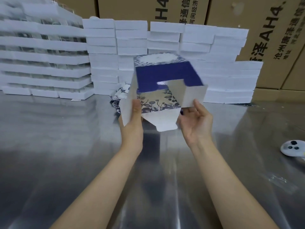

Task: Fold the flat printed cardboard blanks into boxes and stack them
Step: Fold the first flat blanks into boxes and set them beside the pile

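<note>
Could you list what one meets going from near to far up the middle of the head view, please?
Bare steel table → left hand and right hand, side by side → half-folded printed box they hold → stacked white boxes → brown cartons at the back.

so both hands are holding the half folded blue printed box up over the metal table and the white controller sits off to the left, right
Not quite. The head view shows the white controller off to the right, not the left. Both the left hand and right hand do hold the half-folded box over the metal table.
</note>
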